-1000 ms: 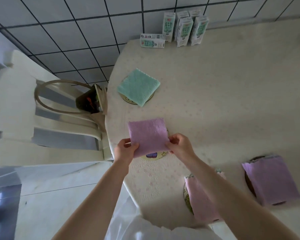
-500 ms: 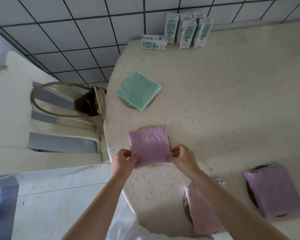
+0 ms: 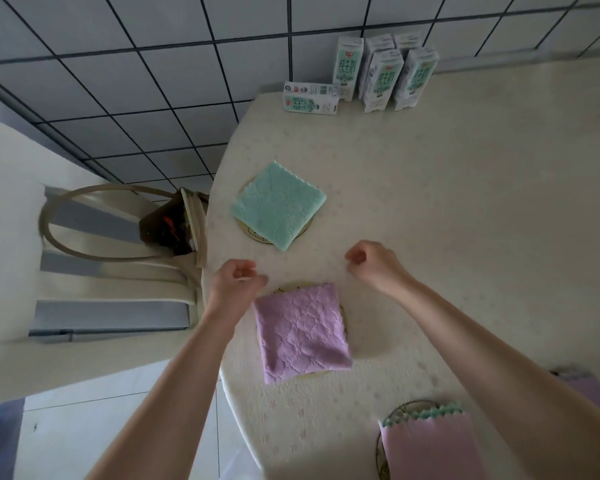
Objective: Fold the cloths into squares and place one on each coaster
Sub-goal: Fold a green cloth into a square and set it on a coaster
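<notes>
A folded purple cloth (image 3: 302, 335) lies on a round coaster (image 3: 291, 286) near the table's left edge. My left hand (image 3: 235, 282) hovers at its far left corner, fingers loosely curled, holding nothing. My right hand (image 3: 374, 263) is to the cloth's far right, above the table, fingers also loosely curled and empty. Beyond them a folded green cloth (image 3: 278, 204) covers another coaster (image 3: 257, 237). At the near edge a purple cloth with a green fringe (image 3: 430, 445) sits on a third coaster (image 3: 381, 448). A further purple cloth (image 3: 591, 393) shows past my right forearm.
Several milk cartons (image 3: 383, 76) stand at the table's far edge by the tiled wall, one lying flat (image 3: 310, 98). A white chair (image 3: 32, 271) with a bag (image 3: 174, 223) on it stands left of the table (image 3: 465, 202).
Both hands let go of the purple cloth, which now lies on its coaster. The hands have moved away from its near corners to beyond its far edge.
</notes>
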Demonstrator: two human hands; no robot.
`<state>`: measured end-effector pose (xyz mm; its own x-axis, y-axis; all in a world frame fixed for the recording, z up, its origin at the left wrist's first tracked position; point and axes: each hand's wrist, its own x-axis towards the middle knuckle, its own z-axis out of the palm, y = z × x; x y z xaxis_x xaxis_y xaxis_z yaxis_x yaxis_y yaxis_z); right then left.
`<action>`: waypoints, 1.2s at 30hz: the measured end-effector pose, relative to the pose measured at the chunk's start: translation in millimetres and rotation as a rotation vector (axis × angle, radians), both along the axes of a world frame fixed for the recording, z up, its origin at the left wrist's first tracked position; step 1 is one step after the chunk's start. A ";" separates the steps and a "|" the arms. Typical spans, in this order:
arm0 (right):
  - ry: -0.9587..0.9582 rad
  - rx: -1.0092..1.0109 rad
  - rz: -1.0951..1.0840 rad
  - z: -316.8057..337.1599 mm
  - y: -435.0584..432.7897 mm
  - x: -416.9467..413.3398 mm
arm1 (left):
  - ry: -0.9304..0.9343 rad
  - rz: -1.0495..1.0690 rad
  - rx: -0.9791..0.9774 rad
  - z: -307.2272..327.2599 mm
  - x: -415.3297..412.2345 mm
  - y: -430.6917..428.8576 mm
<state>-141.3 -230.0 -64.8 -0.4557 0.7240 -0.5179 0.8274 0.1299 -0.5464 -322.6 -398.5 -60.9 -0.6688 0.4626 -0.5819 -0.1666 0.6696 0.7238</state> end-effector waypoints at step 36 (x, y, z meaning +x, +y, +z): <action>0.349 -0.418 -0.465 -33.7 40.4 -109.8 | -0.003 0.145 0.013 -24.1 -70.9 91.5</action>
<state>-251.1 -189.6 -98.4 -0.3378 0.6560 -0.6750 0.5141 -0.4721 -0.7161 -393.5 -307.0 -85.1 -0.7277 0.3687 -0.5784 -0.2630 0.6288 0.7317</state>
